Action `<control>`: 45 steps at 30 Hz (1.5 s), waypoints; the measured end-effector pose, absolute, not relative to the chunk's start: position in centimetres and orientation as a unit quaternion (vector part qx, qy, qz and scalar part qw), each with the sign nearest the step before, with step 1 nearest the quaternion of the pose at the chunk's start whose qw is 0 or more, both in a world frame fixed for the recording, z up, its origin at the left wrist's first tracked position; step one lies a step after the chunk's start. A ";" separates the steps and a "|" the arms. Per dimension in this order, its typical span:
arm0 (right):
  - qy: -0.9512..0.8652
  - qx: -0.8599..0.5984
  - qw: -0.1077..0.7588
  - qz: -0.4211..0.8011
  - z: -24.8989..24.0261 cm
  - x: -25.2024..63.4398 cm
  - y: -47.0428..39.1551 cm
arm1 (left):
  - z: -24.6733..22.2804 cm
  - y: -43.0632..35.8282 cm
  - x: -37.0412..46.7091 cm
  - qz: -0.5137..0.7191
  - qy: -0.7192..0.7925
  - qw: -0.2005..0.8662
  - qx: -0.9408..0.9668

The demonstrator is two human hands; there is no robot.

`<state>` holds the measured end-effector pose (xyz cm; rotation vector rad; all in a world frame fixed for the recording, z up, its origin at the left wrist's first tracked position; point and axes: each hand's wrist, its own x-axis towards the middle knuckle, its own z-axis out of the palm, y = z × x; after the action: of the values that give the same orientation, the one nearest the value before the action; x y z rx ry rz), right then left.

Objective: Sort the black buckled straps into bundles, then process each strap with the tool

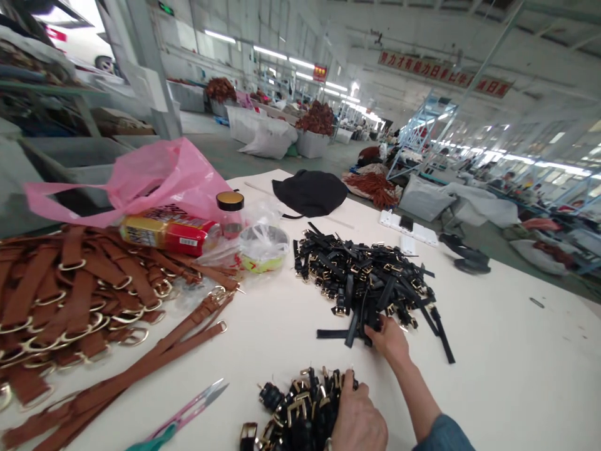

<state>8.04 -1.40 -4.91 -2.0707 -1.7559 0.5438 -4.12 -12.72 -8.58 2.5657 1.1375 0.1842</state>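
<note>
And there's the person's right hand (390,341), partly closed, fingertips in at the near edge of the big heap of black straps (361,266) on the worktop (516,357); whether it has gripped one, you can't tell. Nearer, the left hand (360,414) is bent at the right side of a smaller bunch of black buckled straps (300,410), touching it, its hold hidden. Off to the left, scissors (190,410) lie beside long brown straps (154,357), and a black cap (310,191) sits beyond the heap!
</note>
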 end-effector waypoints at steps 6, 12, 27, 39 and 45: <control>-0.584 -0.762 0.188 0.207 -5.8 9.9 -2.8 | -7.7 -12.6 -4.5 0.069 0.391 0.172 0.902; -0.546 -0.755 0.224 0.285 -7.1 11.7 -8.3 | -5.1 -12.9 -5.2 0.067 0.385 0.187 0.901; -0.851 -0.496 0.097 0.145 -2.8 12.0 -9.2 | -7.4 -13.0 -5.3 0.082 0.377 0.172 0.906; -0.686 -0.715 0.054 0.119 -3.8 6.0 -5.5 | -8.6 -13.1 -5.3 0.081 0.369 0.168 0.911; -0.655 -0.749 -0.071 0.068 -3.1 8.0 -7.1 | -7.7 -13.0 -5.2 0.076 0.369 0.177 0.909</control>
<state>8.02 -7.11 -3.09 -2.4669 -2.1570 0.2229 -5.16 -13.04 -7.67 2.5731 1.0449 0.2157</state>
